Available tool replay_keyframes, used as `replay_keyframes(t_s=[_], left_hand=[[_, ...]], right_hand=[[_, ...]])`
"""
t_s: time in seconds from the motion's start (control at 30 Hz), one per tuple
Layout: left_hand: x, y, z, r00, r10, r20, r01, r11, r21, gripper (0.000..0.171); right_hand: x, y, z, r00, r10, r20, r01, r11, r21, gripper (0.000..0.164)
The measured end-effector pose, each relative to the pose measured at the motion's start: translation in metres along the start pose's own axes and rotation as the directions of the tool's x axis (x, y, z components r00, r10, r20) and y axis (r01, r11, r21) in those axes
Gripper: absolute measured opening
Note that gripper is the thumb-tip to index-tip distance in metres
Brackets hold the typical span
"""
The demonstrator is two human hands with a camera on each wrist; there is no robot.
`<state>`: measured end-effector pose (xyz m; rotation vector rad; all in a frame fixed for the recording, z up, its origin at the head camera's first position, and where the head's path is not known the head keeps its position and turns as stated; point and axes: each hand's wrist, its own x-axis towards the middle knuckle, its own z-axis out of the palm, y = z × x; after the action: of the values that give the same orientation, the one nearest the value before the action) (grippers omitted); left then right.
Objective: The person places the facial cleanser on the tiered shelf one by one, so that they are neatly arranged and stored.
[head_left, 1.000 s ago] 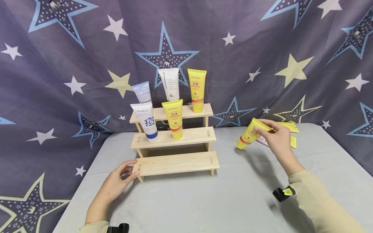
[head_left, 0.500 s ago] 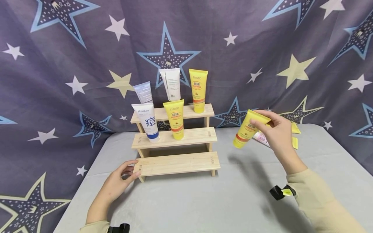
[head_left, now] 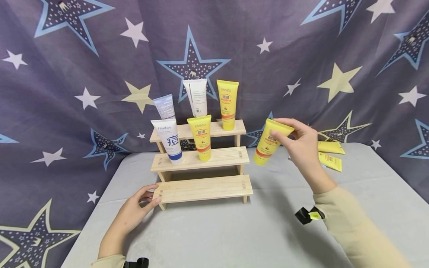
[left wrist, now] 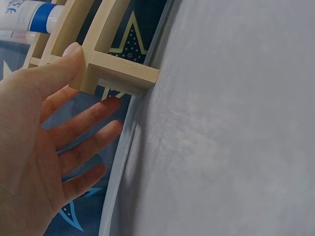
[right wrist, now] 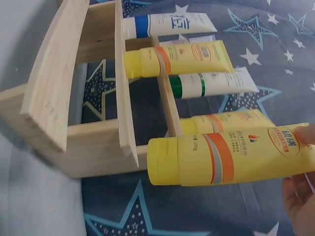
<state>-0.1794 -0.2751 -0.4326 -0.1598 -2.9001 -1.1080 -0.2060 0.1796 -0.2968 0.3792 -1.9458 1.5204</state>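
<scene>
Grey cloth [head_left: 207,238], wooden tiers [head_left: 204,188], held tapered tube [head_left: 269,141]

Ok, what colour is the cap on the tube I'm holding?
The cap is yellow, clearest in the right wrist view.

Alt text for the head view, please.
A person's right hand holds a tilted yellow tube beside a three-tier wooden stand bearing five tubes; left hand grips its lowest tier. More yellow tubes lie farther right.

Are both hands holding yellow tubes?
No, the right hand holds a yellow tube, but the left hand grips the end of the wooden stand's bottom step.
</scene>
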Motion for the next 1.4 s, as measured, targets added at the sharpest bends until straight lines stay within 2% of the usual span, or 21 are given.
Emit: replay_keyframes(t_s=[0.27,0.5,0.73,0.93,1.23,1.4], left_hand=[[0.000,0.001,0.000,1.000,0.002,0.002,-0.002,1.000,0.007,0.058],[-0.001,0.001,-0.001,1.000,-0.006,0.005,0.006,1.000,0.006,0.059],[-0.001,0.000,-0.001,1.000,-0.019,0.006,0.019,1.000,0.006,0.059],[-0.001,-0.002,-0.001,1.000,-0.010,0.004,0.010,1.000,0.003,0.059],[0.001,-0.002,0.000,1.000,0.008,-0.009,-0.008,1.000,-0.002,0.057],[0.000,-0.003,0.000,1.000,0.013,-0.010,-0.013,1.000,0.000,0.056]], right_hand=[[0.006,-0.007,0.021,0.998,-0.026,0.049,0.025,0.999,0.028,0.027],[0.009,-0.006,0.041,0.996,-0.038,0.084,0.040,0.999,-0.023,0.027],[0.012,-0.006,0.058,0.993,-0.032,0.112,0.034,0.999,-0.008,0.029],[0.015,-0.001,0.066,0.991,-0.001,0.133,0.004,1.000,-0.022,0.030],[0.017,0.004,0.074,0.984,-0.014,0.176,0.028,0.996,-0.080,0.031],[0.021,0.005,0.077,0.979,0.012,0.206,0.008,0.996,-0.092,0.032]])
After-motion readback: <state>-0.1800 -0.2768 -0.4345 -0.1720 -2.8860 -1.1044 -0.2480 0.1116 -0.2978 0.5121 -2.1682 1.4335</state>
